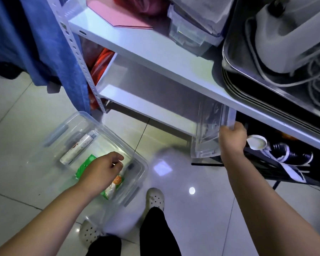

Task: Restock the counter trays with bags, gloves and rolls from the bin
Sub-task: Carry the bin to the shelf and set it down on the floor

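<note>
A clear plastic bin [137, 164] sits on the tiled floor at lower left. Inside lie a white roll box [77, 147] and a green packet [87, 163] with an orange-and-white end. My left hand [102, 170] hovers over the green packet, fingers loosely curled, holding nothing that I can see. My right hand [232, 138] grips the rim of a clear plastic lid or tray [210, 130], which hangs tilted at the edge of the white shelf [155, 54].
The white metal rack holds clear boxes [188, 36], red bags [100, 65] and stacked steel trays [248, 93] with a white appliance and cables. A blue cloth [44, 43] hangs at left. A black rack [284, 163] with a white spoon stands right. My feet stand below.
</note>
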Action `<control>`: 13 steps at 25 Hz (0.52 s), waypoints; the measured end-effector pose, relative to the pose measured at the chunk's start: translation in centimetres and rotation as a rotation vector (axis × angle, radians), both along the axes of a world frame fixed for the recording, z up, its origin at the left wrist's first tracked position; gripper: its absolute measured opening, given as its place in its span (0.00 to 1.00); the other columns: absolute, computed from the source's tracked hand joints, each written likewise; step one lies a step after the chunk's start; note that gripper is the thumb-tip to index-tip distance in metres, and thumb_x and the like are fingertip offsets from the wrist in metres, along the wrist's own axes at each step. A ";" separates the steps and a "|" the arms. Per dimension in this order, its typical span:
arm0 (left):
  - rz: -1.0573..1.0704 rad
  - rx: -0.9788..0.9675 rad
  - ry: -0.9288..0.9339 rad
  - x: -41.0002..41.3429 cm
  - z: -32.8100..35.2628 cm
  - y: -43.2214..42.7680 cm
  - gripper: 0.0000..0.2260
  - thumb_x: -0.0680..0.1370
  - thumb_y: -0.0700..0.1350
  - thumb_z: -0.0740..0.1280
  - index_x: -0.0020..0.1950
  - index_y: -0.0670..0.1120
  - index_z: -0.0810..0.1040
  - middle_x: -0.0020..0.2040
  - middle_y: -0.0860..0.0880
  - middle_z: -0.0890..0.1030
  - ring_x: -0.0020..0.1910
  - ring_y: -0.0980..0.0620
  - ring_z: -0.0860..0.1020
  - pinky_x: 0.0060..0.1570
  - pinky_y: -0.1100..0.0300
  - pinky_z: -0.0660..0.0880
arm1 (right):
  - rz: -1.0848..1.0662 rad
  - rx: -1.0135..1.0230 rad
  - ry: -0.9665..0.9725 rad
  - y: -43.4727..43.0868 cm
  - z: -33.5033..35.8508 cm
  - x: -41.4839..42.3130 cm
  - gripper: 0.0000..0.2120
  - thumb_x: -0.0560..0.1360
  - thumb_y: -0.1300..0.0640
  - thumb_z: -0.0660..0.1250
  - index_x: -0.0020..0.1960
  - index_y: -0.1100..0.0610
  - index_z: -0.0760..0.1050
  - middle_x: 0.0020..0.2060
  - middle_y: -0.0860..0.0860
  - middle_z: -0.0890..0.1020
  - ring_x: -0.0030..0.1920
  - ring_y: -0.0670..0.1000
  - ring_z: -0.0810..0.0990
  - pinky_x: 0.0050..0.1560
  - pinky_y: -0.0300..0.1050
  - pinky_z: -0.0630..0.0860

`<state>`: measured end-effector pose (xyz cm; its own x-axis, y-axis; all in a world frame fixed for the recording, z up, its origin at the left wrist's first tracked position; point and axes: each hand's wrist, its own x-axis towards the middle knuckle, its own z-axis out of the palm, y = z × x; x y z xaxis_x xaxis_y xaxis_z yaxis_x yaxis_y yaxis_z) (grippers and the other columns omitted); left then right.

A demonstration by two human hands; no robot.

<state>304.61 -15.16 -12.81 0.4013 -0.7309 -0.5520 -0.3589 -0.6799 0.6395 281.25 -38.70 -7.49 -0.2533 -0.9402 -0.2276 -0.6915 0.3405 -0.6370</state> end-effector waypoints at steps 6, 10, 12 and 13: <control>0.003 -0.016 0.037 1.3 0.0 2.0 0.08 0.76 0.43 0.64 0.53 0.49 0.78 0.48 0.50 0.81 0.42 0.48 0.80 0.45 0.56 0.75 | 0.148 -0.041 -0.012 6.1 -1.5 2.4 0.07 0.69 0.63 0.65 0.46 0.57 0.70 0.44 0.58 0.76 0.42 0.57 0.75 0.43 0.48 0.72; 0.010 -0.072 0.080 3.3 0.8 2.9 0.08 0.75 0.43 0.64 0.51 0.51 0.79 0.43 0.54 0.81 0.39 0.53 0.78 0.38 0.61 0.70 | 0.357 -0.042 0.099 13.3 -2.6 5.5 0.14 0.74 0.50 0.66 0.51 0.60 0.70 0.48 0.54 0.72 0.46 0.55 0.73 0.44 0.44 0.68; 0.004 -0.108 0.070 4.7 1.2 3.5 0.07 0.75 0.43 0.65 0.50 0.53 0.79 0.41 0.57 0.80 0.39 0.56 0.77 0.37 0.62 0.70 | 0.453 -0.039 0.133 16.3 -2.5 6.8 0.15 0.76 0.49 0.61 0.55 0.60 0.70 0.50 0.54 0.72 0.50 0.55 0.73 0.47 0.45 0.69; 0.006 -0.121 0.067 5.3 1.3 3.8 0.07 0.75 0.44 0.65 0.49 0.54 0.79 0.39 0.57 0.80 0.39 0.56 0.77 0.37 0.62 0.70 | 0.511 -0.054 0.154 17.7 -2.3 7.4 0.14 0.77 0.50 0.60 0.56 0.60 0.70 0.51 0.55 0.73 0.51 0.56 0.74 0.47 0.46 0.69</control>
<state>309.90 -11.39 -11.49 0.3714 -0.7916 -0.4851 -0.3089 -0.5981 0.7395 288.69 -21.02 -9.76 0.2130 -0.9618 -0.1716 -0.8476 -0.0945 -0.5222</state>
